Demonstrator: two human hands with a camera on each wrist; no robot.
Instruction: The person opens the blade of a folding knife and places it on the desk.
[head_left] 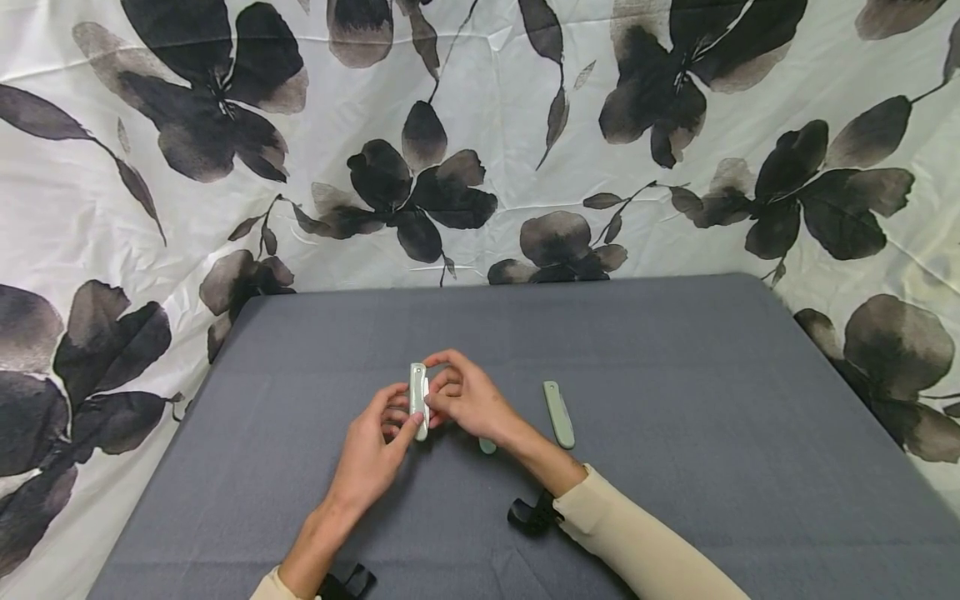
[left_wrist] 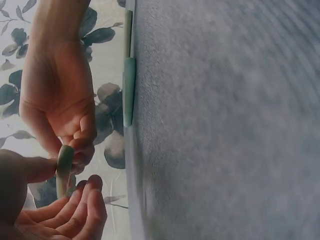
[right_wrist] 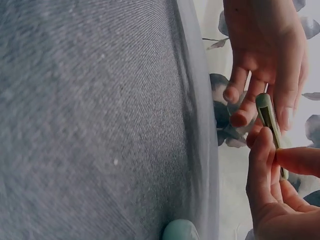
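A slim folding knife with a pale green handle is held upright above the table between both hands. My left hand grips its lower part, the thumb across the front and the fingers behind. From the other side my right hand pinches its edge with thumb and fingertips, where a thin light strip like a blade edge shows along the handle. In the right wrist view the knife shows a dark slot along its side. Two similar green knives lie on the table: one to the right, another partly hidden under my right wrist.
A grey cloth covers the table. Behind it hangs a white curtain with dark flower print. Black wrist camera mounts sit at both wrists, close to the tabletop.
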